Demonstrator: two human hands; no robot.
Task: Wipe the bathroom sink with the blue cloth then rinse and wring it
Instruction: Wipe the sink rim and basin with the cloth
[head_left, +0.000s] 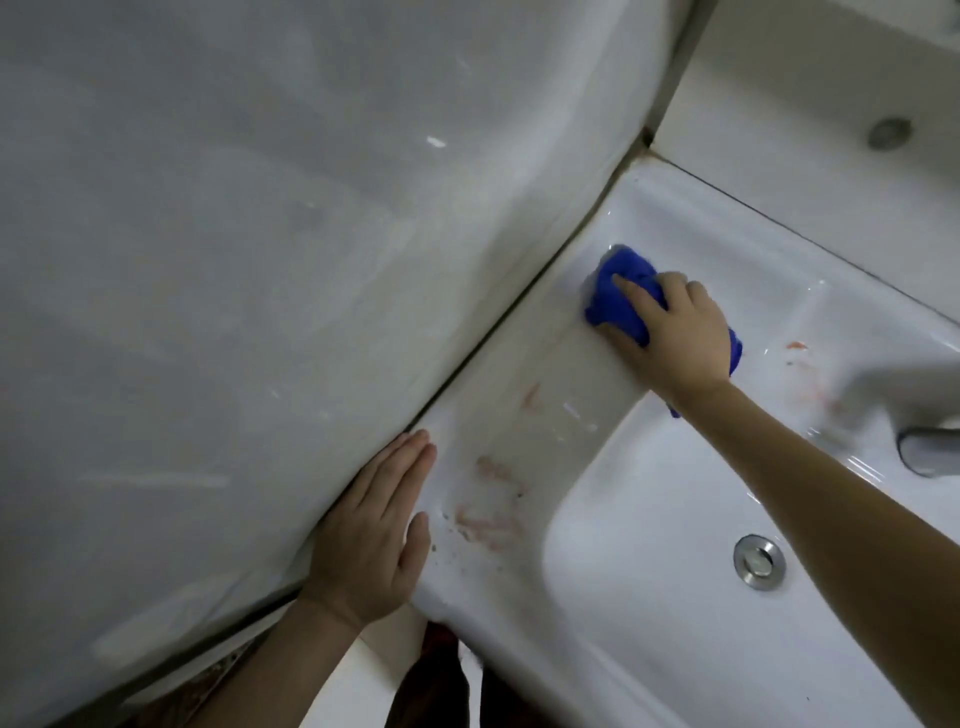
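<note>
The right hand pressed the cloth, bunched under its palm and fingers, onto the far end of the sink's flat left ledge, close to the back corner where the ledge met the wall. That ledge ran as a long strip from this corner back toward the person, along the wall seam. The reddish smears lay on the same strip, nearer the person and well apart from the cloth; a fainter patch sat to the right, toward the tap. So the likely stroke was a pull along the ledge's length toward the body.

The left hand lay flat and empty, fingers together, propped on the wall and the ledge's near end, just beside the near smears. It was closer to them but held nothing.

The glazed white surface looked wet and slick, so the cloth should have slid easily. The basin and its drain lay to the right of the ledge, under the right forearm. Rinsing and wringing were not yet begun.
</note>
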